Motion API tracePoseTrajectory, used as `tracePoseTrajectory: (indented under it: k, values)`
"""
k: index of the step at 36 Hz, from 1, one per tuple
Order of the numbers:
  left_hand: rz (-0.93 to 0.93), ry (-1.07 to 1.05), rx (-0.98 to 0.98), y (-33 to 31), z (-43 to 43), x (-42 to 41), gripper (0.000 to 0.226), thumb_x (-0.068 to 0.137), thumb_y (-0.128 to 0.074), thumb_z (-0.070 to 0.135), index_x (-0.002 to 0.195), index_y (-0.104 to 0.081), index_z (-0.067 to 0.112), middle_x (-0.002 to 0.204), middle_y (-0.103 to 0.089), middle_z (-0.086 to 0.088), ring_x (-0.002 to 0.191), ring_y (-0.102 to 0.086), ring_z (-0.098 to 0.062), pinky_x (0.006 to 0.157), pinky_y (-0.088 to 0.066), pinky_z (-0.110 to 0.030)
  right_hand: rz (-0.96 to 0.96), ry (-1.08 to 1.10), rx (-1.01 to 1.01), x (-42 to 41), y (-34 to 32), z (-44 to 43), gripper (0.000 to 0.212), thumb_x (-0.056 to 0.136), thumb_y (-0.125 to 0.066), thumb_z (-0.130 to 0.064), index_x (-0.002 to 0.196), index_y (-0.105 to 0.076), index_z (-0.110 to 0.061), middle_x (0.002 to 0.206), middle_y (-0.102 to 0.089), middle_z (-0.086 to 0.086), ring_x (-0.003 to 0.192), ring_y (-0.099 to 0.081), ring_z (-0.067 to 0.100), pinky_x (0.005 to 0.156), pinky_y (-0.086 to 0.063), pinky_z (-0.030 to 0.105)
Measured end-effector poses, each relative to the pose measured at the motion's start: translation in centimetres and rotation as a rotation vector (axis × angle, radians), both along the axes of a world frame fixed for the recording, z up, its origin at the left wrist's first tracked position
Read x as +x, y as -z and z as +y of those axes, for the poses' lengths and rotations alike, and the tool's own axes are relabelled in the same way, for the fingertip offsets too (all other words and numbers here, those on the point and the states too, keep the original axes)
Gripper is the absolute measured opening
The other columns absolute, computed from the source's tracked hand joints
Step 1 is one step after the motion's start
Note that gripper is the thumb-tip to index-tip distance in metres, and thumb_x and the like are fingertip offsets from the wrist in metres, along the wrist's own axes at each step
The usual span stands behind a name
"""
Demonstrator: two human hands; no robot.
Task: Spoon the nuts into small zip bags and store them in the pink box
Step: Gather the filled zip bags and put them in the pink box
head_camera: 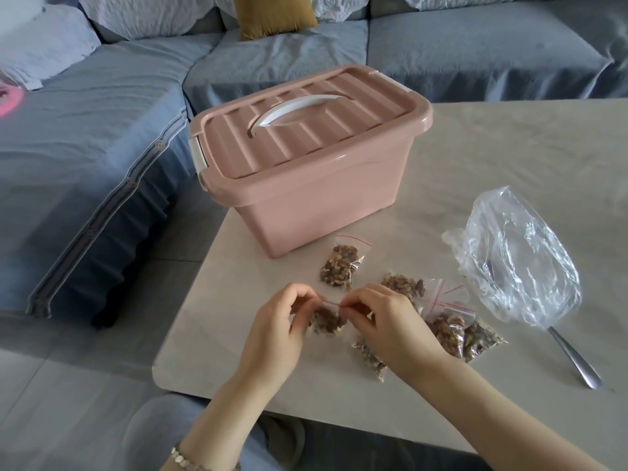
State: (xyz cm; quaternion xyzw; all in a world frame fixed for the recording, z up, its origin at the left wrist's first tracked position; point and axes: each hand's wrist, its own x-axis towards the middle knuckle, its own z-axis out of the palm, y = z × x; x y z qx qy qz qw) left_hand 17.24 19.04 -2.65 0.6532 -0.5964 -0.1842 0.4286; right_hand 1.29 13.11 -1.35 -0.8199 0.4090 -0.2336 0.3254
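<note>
Left hand (278, 321) and right hand (384, 321): both at lower centre of the frame, fingers curled, each pinching one end of the red seal strip of a small zip bag (327, 321). The bag holds nuts and hangs between the two hands, just above the counter (492, 147).

Pink box (306, 185): upper centre of the frame, standing on the counter, lid closed, white handle (299, 108) lying flat on the lid.

Filled bags on the counter: one (339, 266) just in front of the box; one (404, 285) beyond the right hand; one (370, 360) partly under the right wrist; a pair (455, 331) at centre right, touching each other.

Large clear plastic bag (516, 260): right of the frame, crumpled. A spoon (574, 358) lies partly under it, handle pointing to the lower right.

Grey sofa (102, 147): left and top of the frame
</note>
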Motion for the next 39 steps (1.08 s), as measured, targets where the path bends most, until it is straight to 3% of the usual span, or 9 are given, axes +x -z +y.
tracePoseTrajectory:
  k: [5,8,11,14,18,25,30,34,39]
  values:
    - [0.111,-0.052,0.039,1.2,-0.2,0.0,0.013,0.091,-0.051,0.028,0.078,-0.054,0.029,0.077,-0.069,0.001,0.074,-0.064,-0.013,0.067,-0.049,-0.026,0.038,-0.035,0.044,-0.6,-0.3,0.1,0.014,0.089,-0.06,-0.026,0.092,-0.069,-0.016,0.085,-0.063,-0.002,0.077,-0.056,0.011,0.073,-0.045,0.023]
    - [0.202,-0.042,0.075,1.7,-0.4,-0.5,0.016,0.094,-0.049,0.032,0.079,-0.053,0.026,0.08,-0.068,-0.002,0.078,-0.066,-0.02,0.069,-0.051,-0.033,0.1,-0.037,0.109,-1.1,-0.4,0.0,0.017,0.09,-0.058,-0.031,0.089,-0.068,-0.017,0.07,-0.062,-0.004,0.061,-0.054,0.008,0.064,-0.045,0.022]
    - [0.24,0.009,0.135,1.6,-1.1,-0.7,0.019,0.094,-0.051,0.02,0.076,-0.052,0.027,0.071,-0.063,0.008,0.067,-0.057,-0.008,0.065,-0.047,-0.025,0.203,-0.037,0.151,-1.5,-0.7,-0.7,0.024,0.087,-0.056,-0.041,0.077,-0.063,-0.02,0.058,-0.054,-0.009,0.051,-0.049,0.004,0.054,-0.041,0.016]
    - [0.242,0.091,0.248,1.3,-2.2,-0.5,0.024,0.093,-0.053,0.01,0.076,-0.052,0.027,0.064,-0.059,0.017,0.062,-0.053,-0.003,0.066,-0.044,-0.023,0.265,0.01,0.126,-1.9,-1.1,-2.6,0.035,0.087,-0.052,-0.048,0.06,-0.049,-0.026,0.06,-0.054,-0.006,0.055,-0.05,0.011,0.057,-0.042,0.026]
    - [0.18,0.224,0.389,0.4,-3.7,-1.3,0.019,0.093,-0.052,0.012,0.078,-0.054,0.023,0.065,-0.063,0.013,0.062,-0.057,0.003,0.065,-0.04,-0.01,0.177,0.13,0.105,-1.6,-1.1,-6.8,0.022,0.091,-0.053,-0.035,0.098,-0.064,-0.017,0.09,-0.066,0.0,0.078,-0.06,0.015,0.073,-0.051,0.03]
    - [0.132,0.173,0.369,0.7,-4.0,-1.4,0.013,0.093,-0.052,0.024,0.102,-0.053,0.034,0.098,-0.06,0.021,0.095,-0.057,0.007,0.079,-0.041,-0.003,0.389,0.192,0.151,2.3,0.8,-11.9,0.045,0.094,-0.047,-0.038,0.135,-0.042,-0.018,0.13,-0.048,0.009,0.112,-0.052,0.026,0.088,-0.044,0.035]
    - [0.06,0.144,0.319,1.0,-2.7,0.2,0.024,0.094,-0.052,0.021,0.112,-0.048,0.037,0.112,-0.058,0.017,0.102,-0.054,0.01,0.085,-0.041,-0.005,0.408,0.221,0.28,3.9,1.8,-12.5,0.029,0.093,-0.052,-0.023,0.11,-0.062,-0.002,0.115,-0.059,0.015,0.102,-0.057,0.029,0.078,-0.042,0.028]
    - [0.078,0.09,0.25,1.0,-2.5,1.3,0.027,0.093,-0.054,0.022,0.109,-0.046,0.042,0.113,-0.057,0.021,0.104,-0.051,0.015,0.082,-0.039,-0.002,0.266,0.219,0.317,3.6,1.8,-12.0,0.018,0.09,-0.057,-0.019,0.099,-0.065,-0.004,0.099,-0.065,0.011,0.086,-0.058,0.024,0.071,-0.043,0.028]
    - [0.154,-0.023,0.147,0.2,-4.0,1.5,0.034,0.086,-0.063,0.013,0.108,-0.049,0.035,0.111,-0.053,0.024,0.102,-0.053,0.009,0.086,-0.037,-0.001,0.12,0.099,0.069,1.6,-0.3,-9.9,0.009,0.087,-0.062,-0.014,0.09,-0.067,-0.007,0.085,-0.061,0.003,0.079,-0.056,0.019,0.069,-0.041,0.026]
